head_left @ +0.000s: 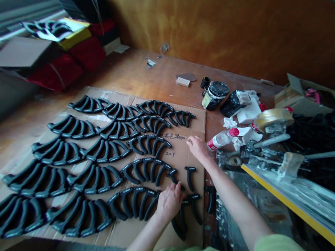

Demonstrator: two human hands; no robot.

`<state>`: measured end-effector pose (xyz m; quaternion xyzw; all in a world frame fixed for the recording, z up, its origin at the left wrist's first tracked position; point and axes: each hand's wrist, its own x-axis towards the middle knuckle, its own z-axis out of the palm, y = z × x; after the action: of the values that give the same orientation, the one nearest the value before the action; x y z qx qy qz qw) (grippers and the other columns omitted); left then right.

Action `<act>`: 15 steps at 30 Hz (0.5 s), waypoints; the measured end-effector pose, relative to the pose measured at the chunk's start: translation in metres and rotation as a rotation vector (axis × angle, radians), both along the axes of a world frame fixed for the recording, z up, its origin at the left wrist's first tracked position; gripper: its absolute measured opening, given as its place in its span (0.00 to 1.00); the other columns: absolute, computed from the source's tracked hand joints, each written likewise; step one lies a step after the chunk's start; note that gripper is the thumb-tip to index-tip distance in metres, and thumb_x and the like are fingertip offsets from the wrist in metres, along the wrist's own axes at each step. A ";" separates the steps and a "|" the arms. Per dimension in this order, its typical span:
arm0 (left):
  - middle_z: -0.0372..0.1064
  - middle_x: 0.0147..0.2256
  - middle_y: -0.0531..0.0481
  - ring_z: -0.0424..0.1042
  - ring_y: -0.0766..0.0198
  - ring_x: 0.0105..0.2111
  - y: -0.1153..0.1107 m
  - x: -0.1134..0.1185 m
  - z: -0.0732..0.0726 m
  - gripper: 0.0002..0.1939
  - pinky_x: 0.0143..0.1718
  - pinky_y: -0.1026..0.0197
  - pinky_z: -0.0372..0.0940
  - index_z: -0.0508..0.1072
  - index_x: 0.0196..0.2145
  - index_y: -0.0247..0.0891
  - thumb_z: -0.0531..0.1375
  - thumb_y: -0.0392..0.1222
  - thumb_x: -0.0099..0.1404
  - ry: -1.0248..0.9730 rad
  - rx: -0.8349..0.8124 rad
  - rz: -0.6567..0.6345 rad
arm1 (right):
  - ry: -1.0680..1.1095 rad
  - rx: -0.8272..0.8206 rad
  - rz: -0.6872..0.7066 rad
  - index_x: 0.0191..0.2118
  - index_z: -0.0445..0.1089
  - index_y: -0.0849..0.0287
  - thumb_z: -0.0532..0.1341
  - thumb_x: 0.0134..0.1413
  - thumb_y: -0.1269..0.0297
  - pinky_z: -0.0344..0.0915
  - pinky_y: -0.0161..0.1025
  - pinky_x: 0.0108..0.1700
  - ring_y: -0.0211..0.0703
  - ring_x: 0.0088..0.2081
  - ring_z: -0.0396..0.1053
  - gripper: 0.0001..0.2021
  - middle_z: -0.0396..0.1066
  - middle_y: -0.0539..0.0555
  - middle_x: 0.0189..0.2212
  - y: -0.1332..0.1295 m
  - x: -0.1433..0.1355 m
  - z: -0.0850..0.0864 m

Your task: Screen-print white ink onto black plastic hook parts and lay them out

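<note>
Has L hand (pixel 170 202) curled w/ fingertips down at a bent black bit (pixel 173 175) on the cardboard (pixel 197 121), can't tell if gripping it, & has R hand (pixel 198 148) loosely open over same cardboard, by the pen writing (pixel 170 154) & near red-cap btl (pixel 221 139). See lots more black bits (pixel 71 231) in curvy rows across L side & middle of cardboard, plus a few loose ones nr L hand, all on brown desk (pixel 131 71).

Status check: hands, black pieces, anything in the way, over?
Left hand at a black piece, grip unclear. Right hand over cardboard, no piece visible in it. Bottle near right hand, off the cardboard.
</note>
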<state>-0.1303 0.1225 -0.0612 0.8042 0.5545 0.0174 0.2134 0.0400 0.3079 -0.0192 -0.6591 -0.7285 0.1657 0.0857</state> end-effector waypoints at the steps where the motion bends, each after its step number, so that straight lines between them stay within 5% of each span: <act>1: 0.73 0.45 0.38 0.74 0.55 0.44 0.001 0.000 0.002 0.21 0.45 0.56 0.70 0.66 0.56 0.32 0.54 0.41 0.67 0.000 -0.017 0.003 | -0.006 -0.030 0.026 0.40 0.71 0.57 0.54 0.63 0.65 0.60 0.35 0.44 0.41 0.43 0.70 0.09 0.73 0.55 0.40 -0.026 0.004 0.003; 5: 0.73 0.45 0.40 0.73 0.57 0.45 0.004 0.000 0.009 0.21 0.47 0.58 0.68 0.66 0.56 0.33 0.54 0.41 0.67 -0.014 -0.065 0.006 | -0.104 -0.182 0.074 0.36 0.68 0.55 0.58 0.58 0.60 0.59 0.35 0.35 0.42 0.35 0.72 0.06 0.74 0.52 0.34 -0.122 0.003 -0.001; 8: 0.73 0.46 0.40 0.73 0.57 0.46 0.006 0.000 0.013 0.21 0.48 0.58 0.68 0.66 0.56 0.34 0.54 0.41 0.67 0.001 -0.098 0.004 | -0.130 -0.229 0.055 0.40 0.66 0.56 0.60 0.54 0.66 0.58 0.35 0.33 0.43 0.35 0.73 0.07 0.74 0.52 0.34 -0.151 -0.008 -0.012; 11: 0.72 0.46 0.40 0.73 0.57 0.46 0.006 0.001 0.015 0.21 0.47 0.58 0.68 0.66 0.56 0.34 0.54 0.40 0.66 0.013 -0.103 -0.002 | -0.079 -0.165 -0.045 0.42 0.64 0.57 0.57 0.54 0.68 0.59 0.35 0.34 0.44 0.35 0.73 0.08 0.74 0.53 0.33 -0.129 -0.016 -0.014; 15: 0.73 0.46 0.40 0.74 0.57 0.45 0.004 0.001 0.012 0.21 0.46 0.58 0.69 0.66 0.56 0.34 0.54 0.40 0.66 0.023 -0.084 0.005 | -0.032 0.055 -0.213 0.45 0.62 0.60 0.54 0.58 0.69 0.62 0.36 0.42 0.46 0.44 0.71 0.10 0.73 0.58 0.40 -0.040 -0.010 -0.005</act>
<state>-0.1294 0.1267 -0.0495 0.7933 0.5591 -0.0148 0.2405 0.0297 0.2680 -0.0241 -0.7327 -0.6600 0.1250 0.1091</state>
